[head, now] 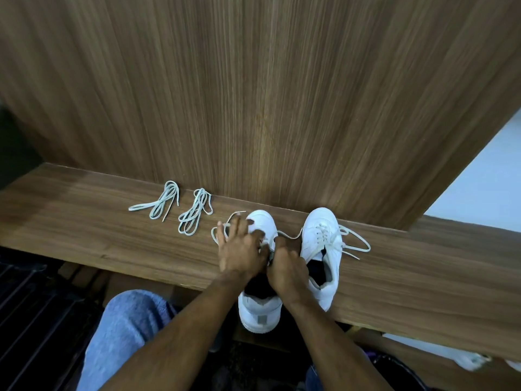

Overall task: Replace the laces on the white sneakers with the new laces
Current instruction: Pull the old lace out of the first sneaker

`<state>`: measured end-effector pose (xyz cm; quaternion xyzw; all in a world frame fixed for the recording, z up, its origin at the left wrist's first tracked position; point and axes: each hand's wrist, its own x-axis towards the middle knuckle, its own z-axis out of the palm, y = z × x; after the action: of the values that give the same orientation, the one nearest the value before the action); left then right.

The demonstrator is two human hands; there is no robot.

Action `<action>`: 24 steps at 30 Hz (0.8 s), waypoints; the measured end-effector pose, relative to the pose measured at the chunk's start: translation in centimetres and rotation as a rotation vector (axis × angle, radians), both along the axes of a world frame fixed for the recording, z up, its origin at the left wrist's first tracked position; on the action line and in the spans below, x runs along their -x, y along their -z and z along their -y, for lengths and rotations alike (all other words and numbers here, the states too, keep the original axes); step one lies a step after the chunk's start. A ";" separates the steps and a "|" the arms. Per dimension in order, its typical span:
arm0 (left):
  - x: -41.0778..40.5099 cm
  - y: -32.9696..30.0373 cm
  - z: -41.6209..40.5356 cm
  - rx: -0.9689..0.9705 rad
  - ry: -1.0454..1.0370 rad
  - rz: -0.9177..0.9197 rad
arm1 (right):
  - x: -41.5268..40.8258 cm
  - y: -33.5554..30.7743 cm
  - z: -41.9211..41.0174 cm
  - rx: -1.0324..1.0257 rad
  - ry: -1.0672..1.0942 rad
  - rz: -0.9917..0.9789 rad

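Two white sneakers stand on a wooden shelf (84,230), toes toward the wall. The left sneaker (260,311) overhangs the front edge with its heel. My left hand (239,249) lies over its lacing area with fingers spread, thumb against the lace. My right hand (284,266) has its fingers curled at the same sneaker's eyelets and pinches its old lace (290,237), which trails loosely to both sides. The right sneaker (321,249) is fully laced, with loose ends lying to its right. Two bundles of new laces (165,203) (194,214) lie left of the shoes.
A wood-grain wall panel (267,94) rises directly behind the shelf. My knee in blue denim (127,328) is below the shelf's front edge. A dark slatted surface (28,306) is at lower left. A pale floor (485,179) shows at right.
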<state>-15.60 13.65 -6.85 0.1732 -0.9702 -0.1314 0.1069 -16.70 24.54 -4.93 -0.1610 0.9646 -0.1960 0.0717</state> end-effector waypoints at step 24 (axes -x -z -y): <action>2.6 -5.6 4.3 -0.152 -0.213 -0.346 | -0.2 0.2 -0.1 0.013 0.018 -0.010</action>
<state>-18.24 9.33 -1.30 0.2570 -0.9010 -0.2198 0.2715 -16.53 24.61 -5.11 -0.1539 0.9650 -0.2023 0.0643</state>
